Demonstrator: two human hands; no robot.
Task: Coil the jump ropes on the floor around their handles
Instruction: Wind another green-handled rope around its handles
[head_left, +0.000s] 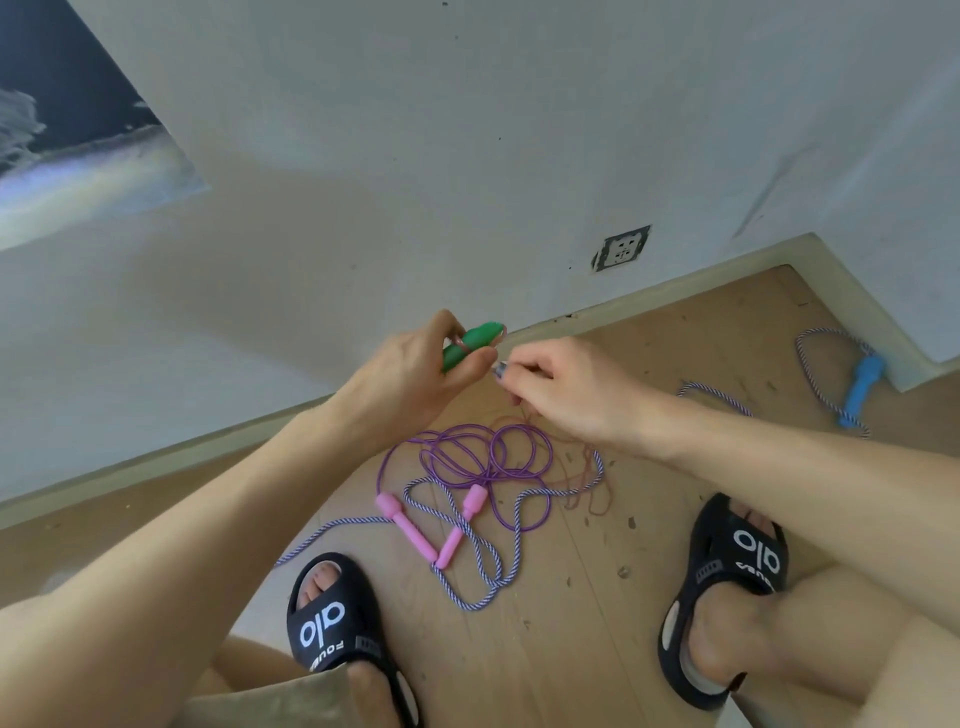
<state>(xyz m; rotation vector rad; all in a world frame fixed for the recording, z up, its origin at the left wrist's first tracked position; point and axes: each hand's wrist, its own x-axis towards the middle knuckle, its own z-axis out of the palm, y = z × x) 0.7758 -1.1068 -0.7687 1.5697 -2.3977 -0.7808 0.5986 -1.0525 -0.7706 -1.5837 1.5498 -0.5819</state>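
My left hand (415, 371) grips green jump-rope handles (475, 343) held up above the floor, with a thin reddish cord looped round them. My right hand (563, 387) pinches that thin cord (587, 480) right beside the handles; the rest of it trails down to the floor. Below lies a purple rope (488, 452) in loose loops with two pink handles (431, 525). A blue-and-white braided rope (478, 571) snakes under it and runs off to a blue handle (862, 384) near the wall at right.
My two feet in black slippers (343, 623) (732, 587) stand on the wooden floor (571, 623), either side of the ropes. A white wall with a skirting board (649, 299) and a socket (621, 249) runs close behind.
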